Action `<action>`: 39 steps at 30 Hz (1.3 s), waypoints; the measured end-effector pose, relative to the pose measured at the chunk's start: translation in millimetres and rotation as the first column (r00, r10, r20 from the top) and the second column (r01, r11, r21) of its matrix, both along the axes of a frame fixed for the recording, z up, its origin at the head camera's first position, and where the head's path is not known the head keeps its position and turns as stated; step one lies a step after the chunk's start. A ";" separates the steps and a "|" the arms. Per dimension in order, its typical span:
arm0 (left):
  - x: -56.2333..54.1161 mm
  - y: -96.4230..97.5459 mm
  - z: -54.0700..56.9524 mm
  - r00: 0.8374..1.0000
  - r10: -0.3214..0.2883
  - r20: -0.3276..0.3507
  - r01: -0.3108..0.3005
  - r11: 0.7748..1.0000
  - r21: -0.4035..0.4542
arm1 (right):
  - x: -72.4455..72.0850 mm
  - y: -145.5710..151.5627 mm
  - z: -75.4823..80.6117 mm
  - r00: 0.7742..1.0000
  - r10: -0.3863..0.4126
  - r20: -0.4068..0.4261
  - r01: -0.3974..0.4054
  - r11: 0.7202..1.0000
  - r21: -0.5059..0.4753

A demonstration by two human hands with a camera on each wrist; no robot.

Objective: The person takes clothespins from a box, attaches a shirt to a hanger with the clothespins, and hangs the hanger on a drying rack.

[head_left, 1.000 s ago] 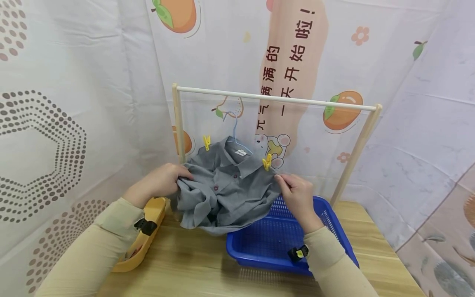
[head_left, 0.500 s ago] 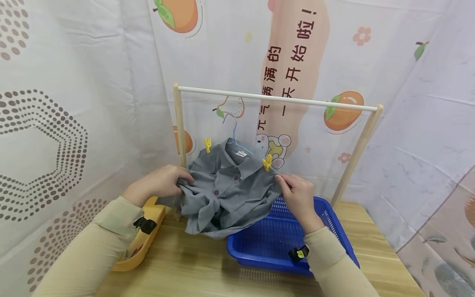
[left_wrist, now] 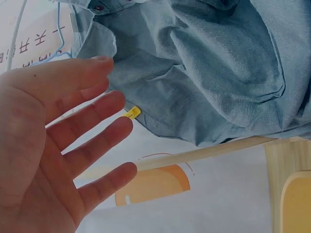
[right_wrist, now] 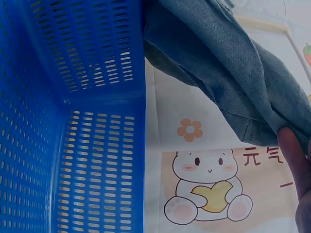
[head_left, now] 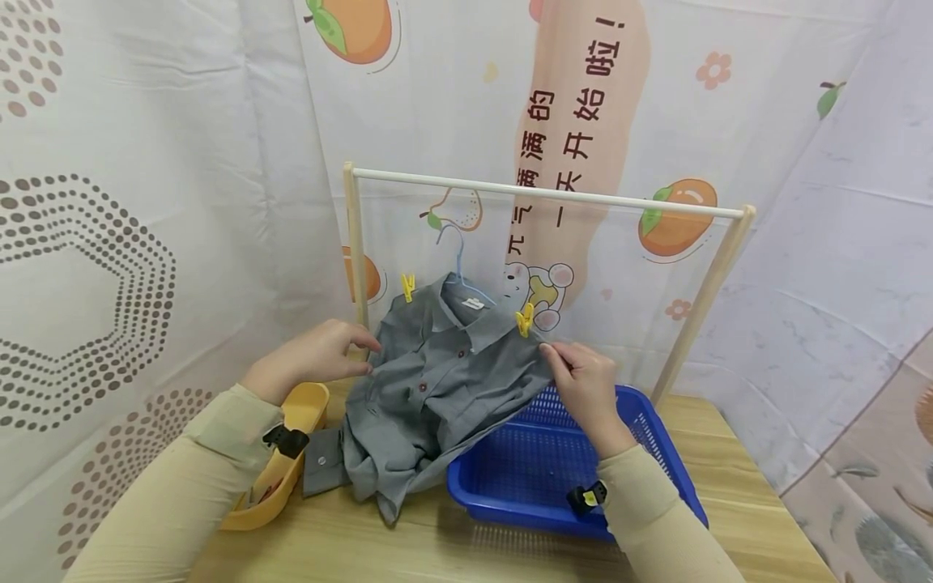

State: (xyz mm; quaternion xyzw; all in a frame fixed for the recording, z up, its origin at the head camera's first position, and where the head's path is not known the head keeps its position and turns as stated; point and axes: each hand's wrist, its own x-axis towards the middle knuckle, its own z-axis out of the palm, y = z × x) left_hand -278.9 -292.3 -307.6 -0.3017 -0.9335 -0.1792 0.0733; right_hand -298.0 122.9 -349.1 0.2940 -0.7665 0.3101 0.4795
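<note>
A grey buttoned shirt (head_left: 437, 380) hangs on a light blue hanger (head_left: 461, 255), its collar up and its lower part drooping toward the table. Yellow clothespins (head_left: 525, 320) sit at both shoulders. My right hand (head_left: 586, 385) pinches the shirt below the shoulder on the right side. In the left wrist view my left hand (left_wrist: 73, 131) has its fingers spread and relaxed, holding nothing. It stays beside the shirt's left side in the head view. A loose cuff (head_left: 323, 461) with a button hangs low on the left, near the yellow basket.
A wooden rack with a white rod (head_left: 547, 193) stands behind the shirt; the hanger's hook is below the rod. A blue perforated basket (head_left: 685, 478) sits at right on the wooden table (head_left: 364, 551). A yellow basket (head_left: 273, 510) with small items is at left.
My left hand has let go of the shirt's left side. The bunched cloth there has dropped and spread downward, and the cuff now shows. My right hand has kept its grip.
</note>
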 end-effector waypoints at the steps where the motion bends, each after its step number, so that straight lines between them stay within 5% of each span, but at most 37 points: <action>1: 0.0 0.2 0.0 1.000 0.003 -0.008 -0.003 1.000 0.003 | -0.3 0.1 -0.1 1.000 0.001 0.003 -0.001 1.000 -0.001; 9: -0.5 0.9 1.7 0.992 0.032 -0.119 -0.025 0.998 0.065 | -0.4 0.0 1.2 1.000 0.001 -0.004 -0.001 1.000 0.002; 15: 1.4 3.0 9.8 0.972 0.044 -0.232 -0.019 0.994 0.107 | 0.5 -1.5 3.1 1.000 0.005 -0.020 -0.005 1.000 0.007; 21: 0.2 3.3 17.3 0.923 0.050 -0.382 0.009 0.988 0.152 | 3.0 -2.7 5.7 1.000 0.004 -0.016 -0.003 1.000 0.011; 29: -2.0 7.0 26.9 0.825 0.050 -0.563 0.094 0.970 0.224 | 3.6 -2.6 6.2 1.000 0.003 -0.021 -0.003 1.000 0.010; 39: -3.6 14.2 34.8 0.796 0.200 -0.572 0.029 0.931 0.364 | 4.9 -3.6 8.8 1.000 0.004 0.011 -0.004 1.000 0.012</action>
